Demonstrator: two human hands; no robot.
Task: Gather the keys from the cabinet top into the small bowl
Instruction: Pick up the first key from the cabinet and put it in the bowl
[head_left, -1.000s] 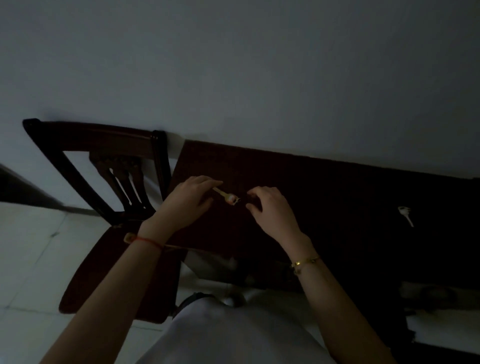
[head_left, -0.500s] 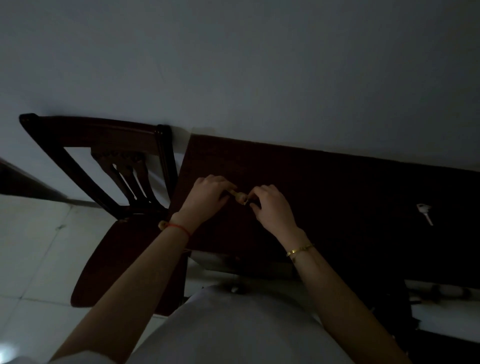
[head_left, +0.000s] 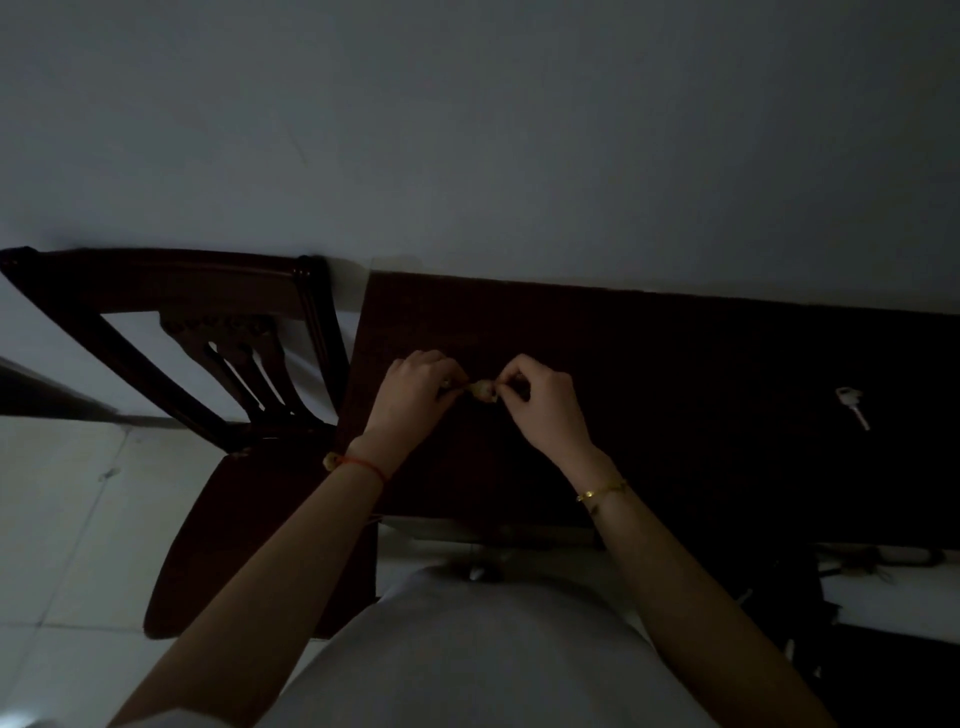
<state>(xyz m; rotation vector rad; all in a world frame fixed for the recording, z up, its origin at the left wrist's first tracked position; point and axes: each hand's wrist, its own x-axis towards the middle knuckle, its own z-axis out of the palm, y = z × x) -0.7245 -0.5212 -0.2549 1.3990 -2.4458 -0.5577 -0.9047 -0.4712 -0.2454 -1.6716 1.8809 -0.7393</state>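
The room is dim. Over the left part of the dark wooden cabinet top (head_left: 675, 364), my left hand (head_left: 415, 400) and my right hand (head_left: 540, 402) meet fingertip to fingertip. Both pinch a small pale key (head_left: 480, 389) between them, just above the surface. A single silver key (head_left: 852, 405) lies flat on the cabinet top far to the right, well away from both hands. I cannot make out a small bowl in the dark.
A dark wooden chair (head_left: 218, 364) stands against the wall, touching the cabinet's left end. A pale wall rises directly behind the cabinet. Light floor tiles (head_left: 67, 509) spread to the left. Dark clutter sits low at the right.
My left hand has closed in on the right hand; the pale key that stuck out between them is now mostly covered by both sets of fingertips. The view has shifted left.
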